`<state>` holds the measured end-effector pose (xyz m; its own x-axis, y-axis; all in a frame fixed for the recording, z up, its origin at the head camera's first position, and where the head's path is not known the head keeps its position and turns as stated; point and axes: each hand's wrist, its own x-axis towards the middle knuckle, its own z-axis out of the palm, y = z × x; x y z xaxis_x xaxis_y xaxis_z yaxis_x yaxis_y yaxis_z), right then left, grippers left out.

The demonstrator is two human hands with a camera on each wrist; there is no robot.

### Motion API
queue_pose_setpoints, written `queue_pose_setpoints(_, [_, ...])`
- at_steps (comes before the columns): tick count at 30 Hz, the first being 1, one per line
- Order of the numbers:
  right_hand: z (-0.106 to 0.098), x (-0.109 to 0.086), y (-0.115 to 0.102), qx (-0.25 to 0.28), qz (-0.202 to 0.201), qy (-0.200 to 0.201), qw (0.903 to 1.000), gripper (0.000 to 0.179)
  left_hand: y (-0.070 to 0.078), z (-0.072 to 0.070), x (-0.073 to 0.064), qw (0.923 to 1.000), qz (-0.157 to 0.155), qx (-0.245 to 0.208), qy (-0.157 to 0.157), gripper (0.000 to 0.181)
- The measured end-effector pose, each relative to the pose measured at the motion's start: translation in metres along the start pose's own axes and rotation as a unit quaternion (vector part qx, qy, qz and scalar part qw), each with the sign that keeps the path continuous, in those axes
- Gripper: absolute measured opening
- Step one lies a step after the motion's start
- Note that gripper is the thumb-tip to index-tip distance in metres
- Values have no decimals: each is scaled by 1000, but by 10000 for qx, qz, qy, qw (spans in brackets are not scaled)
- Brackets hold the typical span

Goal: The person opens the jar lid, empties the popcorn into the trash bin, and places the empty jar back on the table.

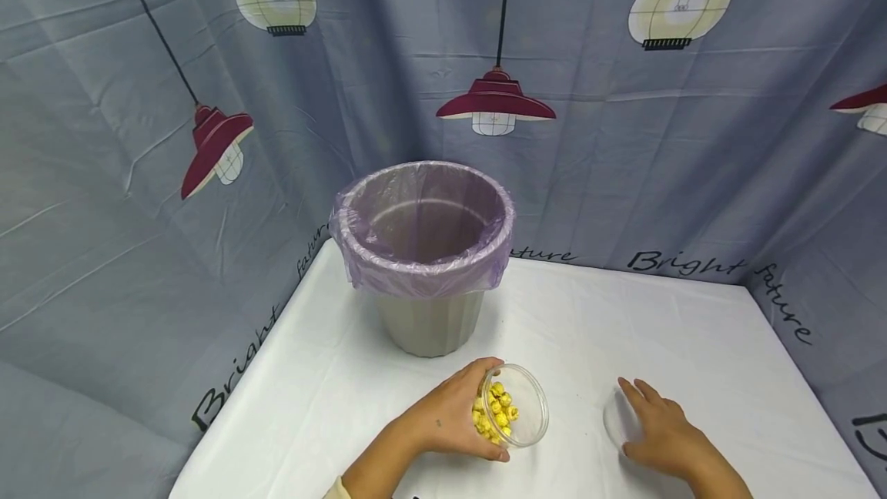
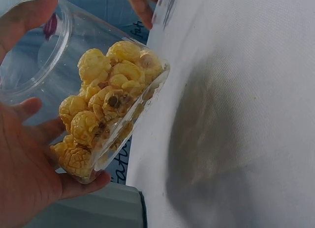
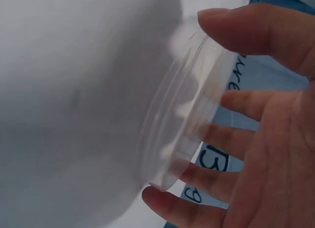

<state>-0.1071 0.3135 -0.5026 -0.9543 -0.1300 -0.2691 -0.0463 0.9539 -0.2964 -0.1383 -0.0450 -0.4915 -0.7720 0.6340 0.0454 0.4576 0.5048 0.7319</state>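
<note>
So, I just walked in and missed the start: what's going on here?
A person's left hand holds an open clear container with yellow popcorn inside, above the white table. Their right hand has its thumb and fingers around the edge of a clear lid, which is off the container. A bin with a purple liner stands beyond the left hand.

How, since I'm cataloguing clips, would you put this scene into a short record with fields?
Left grip: holds a clear cup
Cup contents: yellow popcorn, gathered towards the base
Right grip: thumb and fingers about the edge of a clear lid
Bin: gray, lined with a purple bag, beyond both hands
Surface: white cloth
Backdrop: blue-gray curtain printed with lamps
</note>
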Motion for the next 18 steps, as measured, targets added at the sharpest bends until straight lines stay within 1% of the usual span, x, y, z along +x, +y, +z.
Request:
queue_pose_setpoints(6, [12, 3, 14, -174, 91, -5, 9998, 100, 1, -2, -2, 10000, -54, 11, 58, 117])
queue_pose_setpoints(13, [15, 2, 18, -253, 38, 82, 9996, 103, 1, -6, -5, 9998, -127, -15, 174, 117])
queue_pose_setpoints(16, [14, 2, 18, -261, -52, 205, 9994, 104, 0, -7, -7, 9996, -193, -13, 197, 118])
queue_pose_setpoints(18, [11, 3, 16, -236, -109, 370, 9990, 102, -1, -7, -8, 9995, -230, -16, 212, 118])
